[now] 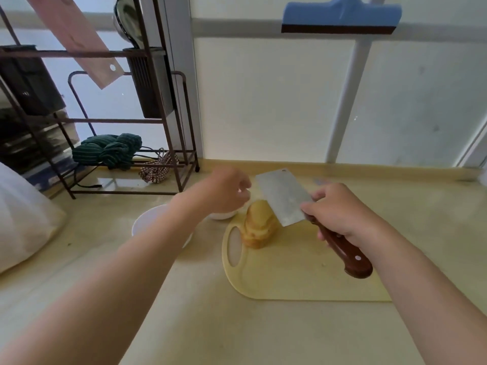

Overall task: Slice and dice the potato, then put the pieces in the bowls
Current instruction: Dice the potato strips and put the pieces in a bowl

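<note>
A peeled yellow potato (259,223), cut into slices that still stand together, sits at the far left end of a pale yellow cutting board (297,270). My right hand (340,212) grips a cleaver (283,197) by its brown handle, the blade raised and tilted just right of the potato. My left hand (225,189) hovers over a small white bowl (222,214) behind the board, fingers loosely curled; whether it holds a piece is hidden. A larger white bowl (147,222) lies under my left forearm.
A brown metal rack (158,122) with a dark basket, a green cloth (108,150) and a pink board stands at the back left. A white bag (23,214) lies at the left. A blue squeegee (340,17) hangs on the wall.
</note>
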